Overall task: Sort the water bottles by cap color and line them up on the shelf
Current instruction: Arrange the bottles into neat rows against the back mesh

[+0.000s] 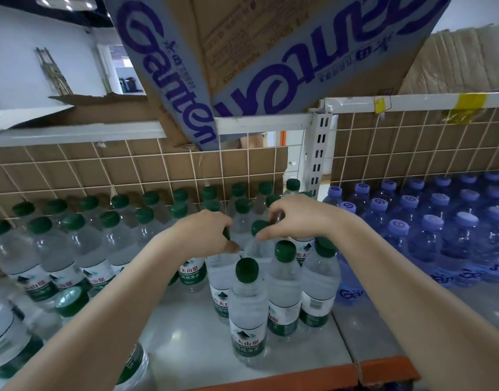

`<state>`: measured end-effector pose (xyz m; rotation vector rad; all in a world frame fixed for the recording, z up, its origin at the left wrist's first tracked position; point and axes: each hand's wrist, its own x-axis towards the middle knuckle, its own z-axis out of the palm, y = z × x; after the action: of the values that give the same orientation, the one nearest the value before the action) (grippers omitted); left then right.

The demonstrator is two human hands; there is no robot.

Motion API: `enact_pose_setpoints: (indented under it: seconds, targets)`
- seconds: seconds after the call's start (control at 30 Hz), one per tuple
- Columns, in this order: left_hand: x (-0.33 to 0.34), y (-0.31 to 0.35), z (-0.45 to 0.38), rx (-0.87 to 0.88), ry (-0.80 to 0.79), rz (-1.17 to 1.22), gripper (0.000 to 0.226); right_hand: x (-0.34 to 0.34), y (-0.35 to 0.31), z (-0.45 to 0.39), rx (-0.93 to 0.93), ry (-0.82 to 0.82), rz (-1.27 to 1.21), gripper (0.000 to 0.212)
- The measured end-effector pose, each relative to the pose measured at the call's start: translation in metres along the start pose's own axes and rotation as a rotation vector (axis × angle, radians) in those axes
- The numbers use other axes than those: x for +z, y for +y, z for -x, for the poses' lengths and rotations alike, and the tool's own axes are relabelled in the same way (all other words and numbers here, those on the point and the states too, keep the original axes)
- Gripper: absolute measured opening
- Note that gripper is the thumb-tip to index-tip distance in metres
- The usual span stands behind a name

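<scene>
Clear bottles with green caps (81,244) fill the left bay of the shelf (186,334) in rows. Blue-tinted bottles with light blue caps (428,230) fill the right bay. My left hand (206,235) grips the top of a green-capped bottle (214,272) in the middle of the left bay; its cap is mostly hidden under my fingers. My right hand (296,218) pinches the neck of another green-capped bottle (259,235) beside it. A loose cluster of green-capped bottles (248,309) stands in front of my hands.
A white slotted post (318,153) divides the two bays. Wire grid backed with cardboard (129,170) closes the back. A tilted Ganten carton (242,60) overhangs from the upper shelf. An orange edge (383,368) marks the shelf front. Bare shelf lies near the front.
</scene>
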<state>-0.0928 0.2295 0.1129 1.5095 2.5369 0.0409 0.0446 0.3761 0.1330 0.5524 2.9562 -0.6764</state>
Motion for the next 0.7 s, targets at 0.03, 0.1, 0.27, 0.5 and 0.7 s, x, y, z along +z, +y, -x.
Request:
enact_pose_setpoints:
  seconds: [0.03,0.1,0.27,0.5,0.7]
  targets:
    - [0.000,0.002,0.000,-0.008,0.026,-0.035,0.031,0.002,0.000,0.001,-0.001,0.013,-0.001,0.044]
    - [-0.001,0.009,0.003,0.004,0.154,-0.049,0.034,0.008,-0.002,0.003,0.013,0.040,0.035,0.046]
    - [-0.002,0.031,0.027,0.101,0.265,0.191,0.031,0.010,-0.011,0.019,0.040,-0.087,0.181,0.049]
    - [0.014,0.041,0.052,0.163,0.015,0.134,0.031,0.019,-0.021,0.035,-0.006,-0.030,0.337,0.038]
    - [0.011,0.018,0.074,0.139,0.059,0.152,0.032,0.030,-0.041,0.048,-0.015,0.041,0.360,0.034]
